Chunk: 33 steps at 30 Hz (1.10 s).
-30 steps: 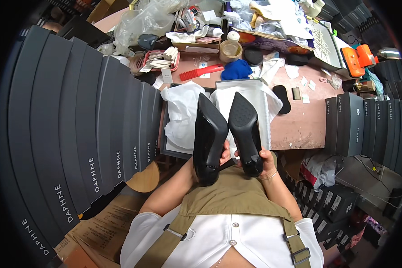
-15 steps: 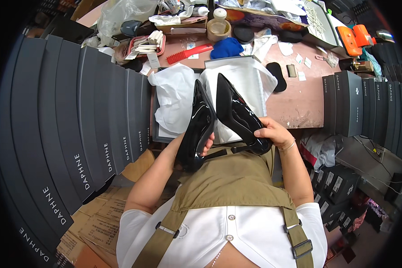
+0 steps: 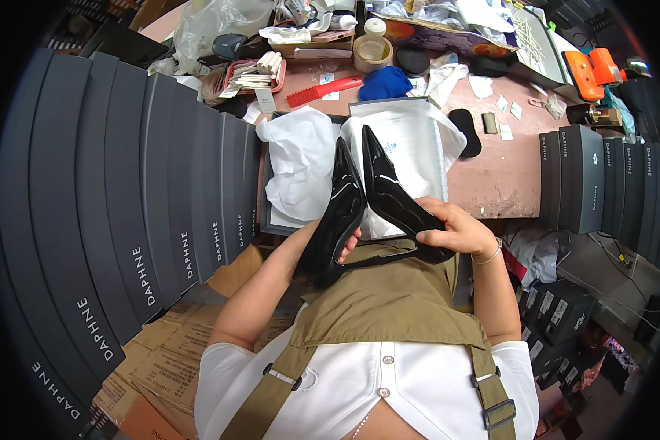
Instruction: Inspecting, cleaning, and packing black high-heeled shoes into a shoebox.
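Two glossy black pointed high-heeled shoes are held side by side above my lap, toes pointing away from me. My left hand [image 3: 350, 246] is wrapped round the left shoe [image 3: 342, 202]; most of that hand is hidden behind the shoe, with fingertips showing at its inner side. The right shoe [image 3: 390, 192] is gripped near its heel end by my right hand [image 3: 458, 231], thumb on the upper. Their thin heels point inward, close together. Just beyond lies an open grey shoebox [image 3: 443, 165] lined with white tissue paper [image 3: 418, 136]. More crumpled tissue [image 3: 298, 158] lies to its left.
Stacked dark grey shoeboxes [image 3: 128, 198] rise along the left, with more boxes [image 3: 583, 176] at right. On the pink table [image 3: 495, 183] are a red brush [image 3: 323, 90], blue cloth [image 3: 385, 84], black pad [image 3: 463, 132], tape roll [image 3: 372, 53] and orange tape dispenser [image 3: 583, 73].
Both shoes have turned slightly in my hands, and the right one shows more of its glossy side. Their toes are closer together. The whole view has shifted a little.
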Motion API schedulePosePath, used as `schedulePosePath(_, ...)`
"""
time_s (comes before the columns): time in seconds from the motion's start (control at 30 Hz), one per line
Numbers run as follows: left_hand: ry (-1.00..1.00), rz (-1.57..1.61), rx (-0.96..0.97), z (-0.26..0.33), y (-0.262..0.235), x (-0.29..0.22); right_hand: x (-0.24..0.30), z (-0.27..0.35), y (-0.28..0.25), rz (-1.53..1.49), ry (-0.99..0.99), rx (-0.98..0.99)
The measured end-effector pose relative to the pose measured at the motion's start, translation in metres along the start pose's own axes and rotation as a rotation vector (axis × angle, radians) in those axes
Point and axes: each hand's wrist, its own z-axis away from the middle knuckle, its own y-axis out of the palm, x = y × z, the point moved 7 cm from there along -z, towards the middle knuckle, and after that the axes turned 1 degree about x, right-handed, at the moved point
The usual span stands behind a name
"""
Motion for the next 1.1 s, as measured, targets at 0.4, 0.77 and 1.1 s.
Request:
schedulePosePath(0.4, 0.241, 0.166, 0.216, -0.031, 0.007, -0.002, -0.058, -0.014, -0.041, 0.591, 0.000, -0.466)
schedulePosePath(0.77, 0.301, 0.388, 0.232, -0.048, 0.070, -0.004, -0.172, -0.036, -0.209, 0.895, 0.173, -0.962)
schedulePosePath(1.1, 0.340, 0.383, 0.173, -0.050, 0.058, 0.018, -0.002, 0.018, -0.080, 0.094, -0.167, -0.780)
